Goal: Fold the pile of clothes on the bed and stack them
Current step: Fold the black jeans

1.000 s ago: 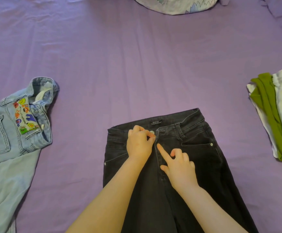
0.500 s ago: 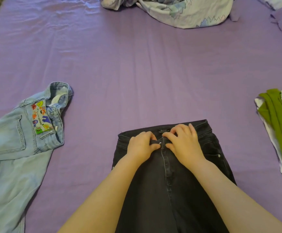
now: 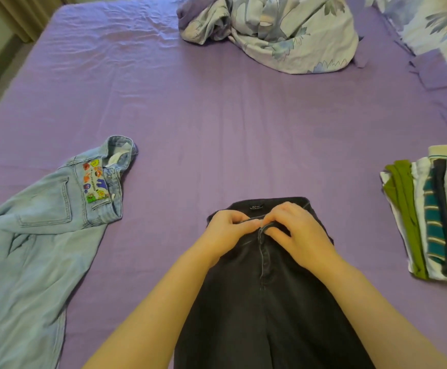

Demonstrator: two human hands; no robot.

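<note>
The head camera looked down over a bed covered with a purple sheet (image 3: 217, 123). At the near centre lay a pair of black jeans (image 3: 265, 302), front side up, the waistband pointing to the far side and the legs running off the near edge of the picture. Both bare forearms reached in from the near edge, over the jeans.

The left hand (image 3: 227, 230) had its fingers curled and pinched the waistband just left of the fly. The right hand (image 3: 296, 233) had its fingers curled and gripped the waistband just right of the fly, so the two hands met fingertip to fingertip at the fastening. A small dark label showed inside the waistband, just beyond the knuckles.

On the left lay light blue jeans (image 3: 38, 235), unfolded and crumpled, back side up, with a colourful cartoon patch (image 3: 96, 182) at the waistband. They lay well apart from the black pair.

At the right edge sat a stack of folded clothes (image 3: 430, 217), showing green, white, teal-striped and dark layers.

At the far side was a bunched floral duvet (image 3: 278, 30) in pale blue and white, and a pillow (image 3: 435, 25) of matching print in the far right corner.
</note>
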